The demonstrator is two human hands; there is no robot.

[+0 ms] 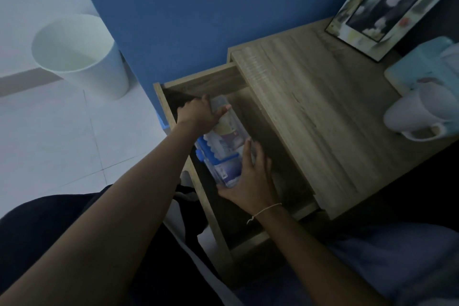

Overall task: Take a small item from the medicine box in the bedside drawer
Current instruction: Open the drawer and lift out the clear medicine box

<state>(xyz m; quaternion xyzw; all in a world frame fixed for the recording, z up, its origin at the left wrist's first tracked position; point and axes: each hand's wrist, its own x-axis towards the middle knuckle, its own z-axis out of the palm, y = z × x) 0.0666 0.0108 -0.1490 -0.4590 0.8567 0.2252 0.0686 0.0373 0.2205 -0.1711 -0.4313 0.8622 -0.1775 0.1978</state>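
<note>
From the head view, a clear plastic medicine box with blue clasps [224, 146] lies in the open pale wooden bedside drawer [173, 109]. The left hand [200, 115] curls around its far end, the right hand [249, 181] around its near end (a thin string circles that wrist). A white mug [419, 112] stands on the wooden tabletop [310, 107].

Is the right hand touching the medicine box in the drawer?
Touching. The head view shows the right hand wrapped on the near end of the medicine box, its fingers lying on the clear lid with no gap.
</note>
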